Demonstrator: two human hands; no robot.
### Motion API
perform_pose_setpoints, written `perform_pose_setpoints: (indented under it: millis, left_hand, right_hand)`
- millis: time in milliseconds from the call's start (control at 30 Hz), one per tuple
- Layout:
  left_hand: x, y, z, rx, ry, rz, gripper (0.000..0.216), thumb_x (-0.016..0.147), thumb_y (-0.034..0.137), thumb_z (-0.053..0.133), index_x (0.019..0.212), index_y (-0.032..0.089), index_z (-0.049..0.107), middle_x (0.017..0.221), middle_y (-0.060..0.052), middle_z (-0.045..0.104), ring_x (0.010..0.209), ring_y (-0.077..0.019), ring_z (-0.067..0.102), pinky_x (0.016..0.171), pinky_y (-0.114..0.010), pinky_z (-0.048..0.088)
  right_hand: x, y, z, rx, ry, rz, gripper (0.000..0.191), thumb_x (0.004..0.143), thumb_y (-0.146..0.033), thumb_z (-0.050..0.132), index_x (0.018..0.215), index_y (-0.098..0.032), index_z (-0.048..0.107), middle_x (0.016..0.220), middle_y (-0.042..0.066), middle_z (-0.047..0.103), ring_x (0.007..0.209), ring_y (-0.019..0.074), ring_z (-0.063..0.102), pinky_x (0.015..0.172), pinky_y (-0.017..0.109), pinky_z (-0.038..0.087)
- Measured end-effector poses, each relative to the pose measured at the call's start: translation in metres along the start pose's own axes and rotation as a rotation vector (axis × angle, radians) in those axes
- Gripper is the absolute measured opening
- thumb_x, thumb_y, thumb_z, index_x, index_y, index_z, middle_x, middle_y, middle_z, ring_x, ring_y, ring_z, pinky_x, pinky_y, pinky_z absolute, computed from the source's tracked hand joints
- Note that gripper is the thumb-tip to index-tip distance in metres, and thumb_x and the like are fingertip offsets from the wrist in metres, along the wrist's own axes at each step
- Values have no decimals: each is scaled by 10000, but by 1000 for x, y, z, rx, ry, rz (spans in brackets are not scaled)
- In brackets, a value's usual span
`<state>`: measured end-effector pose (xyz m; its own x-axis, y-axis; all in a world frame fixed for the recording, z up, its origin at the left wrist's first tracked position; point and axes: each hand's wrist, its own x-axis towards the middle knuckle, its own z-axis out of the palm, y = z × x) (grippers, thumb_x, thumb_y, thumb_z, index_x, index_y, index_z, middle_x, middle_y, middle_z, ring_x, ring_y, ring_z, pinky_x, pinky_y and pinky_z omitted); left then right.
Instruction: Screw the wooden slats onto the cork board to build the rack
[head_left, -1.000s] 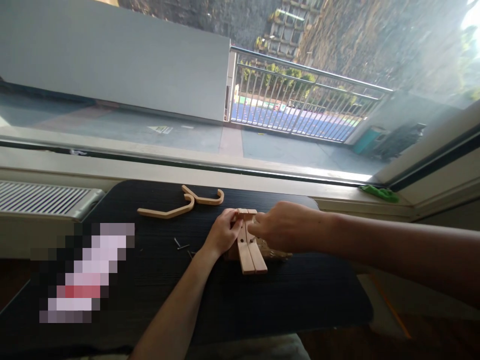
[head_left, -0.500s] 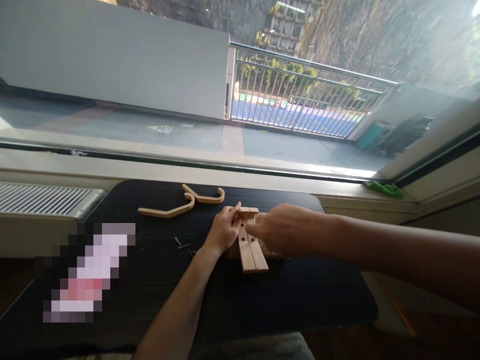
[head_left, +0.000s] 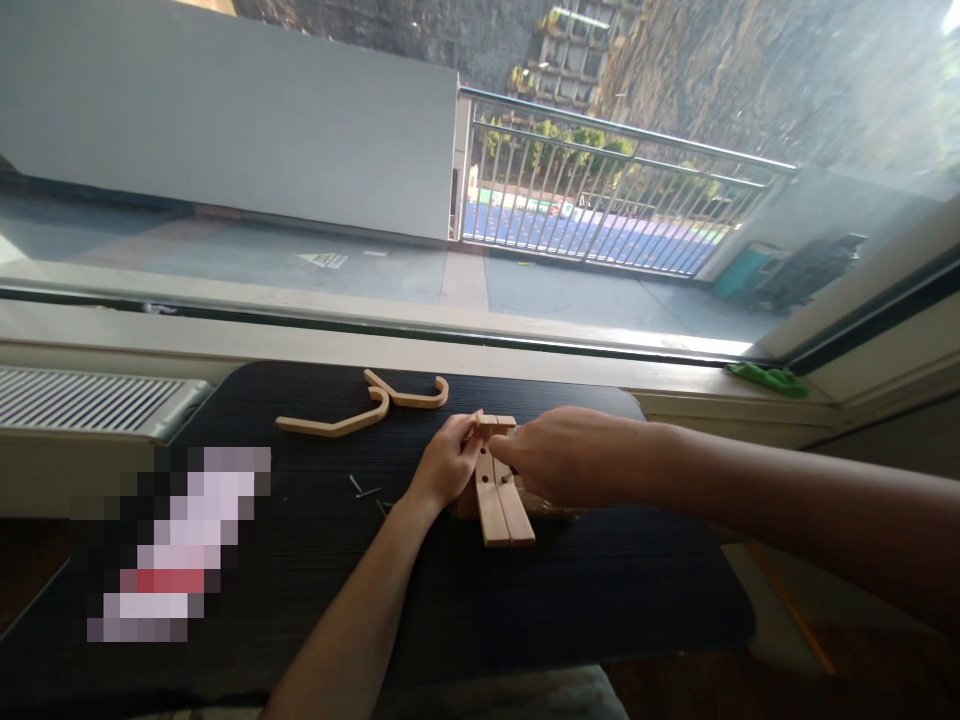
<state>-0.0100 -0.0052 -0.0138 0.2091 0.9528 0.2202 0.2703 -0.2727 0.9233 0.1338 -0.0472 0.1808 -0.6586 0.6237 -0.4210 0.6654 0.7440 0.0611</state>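
Two pale wooden slats (head_left: 506, 520) lie side by side on the desk, with dark holes in them and a short wooden crosspiece near their far end. My left hand (head_left: 448, 462) is closed against their left side, gripping the wood near the crosspiece. Over their right side is my right hand (head_left: 570, 455), its fingers pinched together by a hole; whatever they hold is hidden. Under the slats and my right hand sits a brownish bundle (head_left: 551, 508) with a shiny, plastic-like surface. Several thin metal screws or pins (head_left: 366, 491) are scattered left of my left hand.
Two bent wooden hook-shaped pieces (head_left: 334, 428) rest towards the back of the black desk (head_left: 315, 600). A pixelated flat item (head_left: 180, 540) is at the left. Beyond are a radiator (head_left: 97, 400), a window sill and a green cloth (head_left: 769, 379).
My right hand has turned slightly at the wrist, its fingers curling in more and shifting a little over the slats. The left hand stays in place, and the slats have barely moved.
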Motion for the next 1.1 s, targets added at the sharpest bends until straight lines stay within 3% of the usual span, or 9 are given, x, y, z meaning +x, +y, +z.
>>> perform_pose_setpoints:
  millis: [133, 667, 900, 1100]
  left_hand:
    - [0, 4, -1, 16, -1, 20, 212, 911, 255, 524, 1012, 196, 700, 1060, -85, 690, 1050, -232, 639, 964, -360, 487]
    - [0, 10, -4, 16, -37, 3, 199, 905, 274, 486, 919, 180, 660, 987, -81, 662, 994, -233, 625, 897, -332, 480]
    - [1, 5, -2, 30, -23, 6, 181, 913, 282, 503, 890, 186, 655, 971, -77, 663, 981, -231, 626, 887, -332, 483]
    - [-1, 4, 0, 48, -13, 13, 176, 929, 252, 505, 945, 169, 660, 1007, -91, 674, 983, -218, 635, 906, -332, 490]
  right_hand:
    - [4, 3, -5, 63, -94, -27, 316, 884, -141, 563, 1199, -127, 585, 946, 99, 724, 803, 221, 686, 557, 285, 379]
    - [20, -1, -10, 112, -184, 91, 238, 857, -78, 491, 1009, -94, 673, 911, 140, 733, 806, 248, 687, 535, 294, 356]
    - [22, 4, -3, 135, -151, 120, 242, 873, -110, 485, 1034, -109, 666, 923, 150, 735, 781, 256, 697, 490, 284, 329]
    - [20, 1, 6, -22, -41, 144, 248, 929, -157, 446, 1051, -98, 653, 805, 133, 727, 691, 253, 702, 456, 300, 239]
